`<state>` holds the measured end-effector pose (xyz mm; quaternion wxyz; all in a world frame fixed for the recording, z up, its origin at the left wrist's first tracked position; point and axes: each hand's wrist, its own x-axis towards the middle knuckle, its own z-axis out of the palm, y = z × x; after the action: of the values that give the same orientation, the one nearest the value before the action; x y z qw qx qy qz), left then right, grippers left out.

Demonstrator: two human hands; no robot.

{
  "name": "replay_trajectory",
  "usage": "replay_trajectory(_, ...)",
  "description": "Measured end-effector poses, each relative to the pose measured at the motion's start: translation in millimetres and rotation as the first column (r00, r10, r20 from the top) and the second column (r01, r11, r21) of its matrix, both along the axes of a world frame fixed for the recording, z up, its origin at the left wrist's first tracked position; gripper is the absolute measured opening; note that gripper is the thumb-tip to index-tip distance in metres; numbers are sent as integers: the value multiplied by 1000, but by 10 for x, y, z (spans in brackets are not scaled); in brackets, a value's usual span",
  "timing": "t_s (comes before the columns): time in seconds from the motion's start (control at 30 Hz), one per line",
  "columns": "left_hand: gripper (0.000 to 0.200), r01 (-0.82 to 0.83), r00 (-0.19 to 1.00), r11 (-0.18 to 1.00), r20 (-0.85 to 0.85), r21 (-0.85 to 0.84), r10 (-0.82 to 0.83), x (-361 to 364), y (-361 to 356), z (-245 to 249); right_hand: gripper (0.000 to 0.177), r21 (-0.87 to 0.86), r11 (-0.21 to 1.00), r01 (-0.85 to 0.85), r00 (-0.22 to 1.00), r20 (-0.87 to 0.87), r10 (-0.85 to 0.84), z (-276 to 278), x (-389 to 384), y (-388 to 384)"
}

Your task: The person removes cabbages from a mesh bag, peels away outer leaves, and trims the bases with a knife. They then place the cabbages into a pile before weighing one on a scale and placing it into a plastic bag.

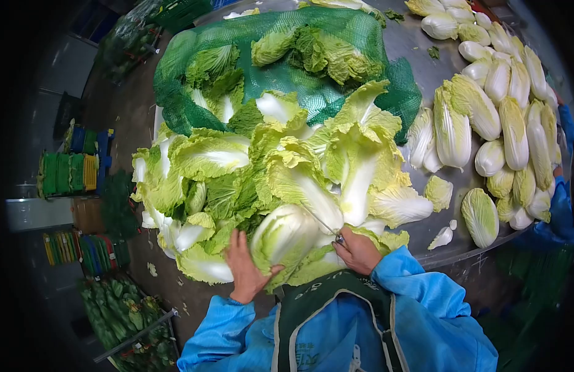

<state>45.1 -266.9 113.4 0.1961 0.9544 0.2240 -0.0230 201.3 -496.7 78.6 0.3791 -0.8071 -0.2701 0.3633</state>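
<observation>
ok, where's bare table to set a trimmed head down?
Two bare patches of steel table: the strip between the green net bag and the trimmed cabbage pile, and the front edge right of the right hand and its knife, with only small scraps. Crowded: loose leaves cover everything around the left hand, spread on a cabbage head.

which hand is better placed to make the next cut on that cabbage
Likely the right: the right hand grips the knife, blade at the cabbage, while the left hand lies spread on it, bracing it.
</observation>
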Motion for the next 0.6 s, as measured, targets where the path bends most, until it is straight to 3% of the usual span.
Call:
replay_trajectory(0.03, 105, -10, 995, 971, 98, 241, -14, -2, -7, 109, 25, 14, 1000, -17, 1000, 3, 16, -3, 9, 6)
replay_trajectory(0.07, 101, 56, 996, 955, 53, 291, -75, 35, -44, 249, 25, 27, 999, -38, 999, 7, 38, -5, 15, 14)
replay_trajectory(0.1, 101, 50, 996, 956, 51, 289, -67, 36, -61, 253, 25, 26, 999, -45, 999, 4, 45, -38, 13, 26)
replay_trajectory(0.17, 100, 207, 975, 978, -89, 14, -205, 59, -93, 243, 25, 4, 993, -121, 992, 35, 120, -131, 31, 67)
replay_trajectory(0.2, 97, 153, 986, 988, -58, -14, -154, 119, -140, 218, 25, 4, 992, -127, 991, 34, 127, -129, 45, 88)
replay_trajectory(0.3, 101, 4, 1000, 1000, -2, -21, -4, 282, -175, 97, 25, -42, 989, -145, 989, 29, 146, -132, 89, 172)
replay_trajectory(0.5, 112, -16, 999, 1000, 34, 23, 15, 202, -114, -299, 22, -94, 972, -215, 974, 47, 220, -124, 205, 365)
replay_trajectory(0.6, 104, -25, 999, 1000, 46, -9, 25, 189, -29, -397, 22, -107, 959, -262, 963, 39, 267, -180, 232, 439)
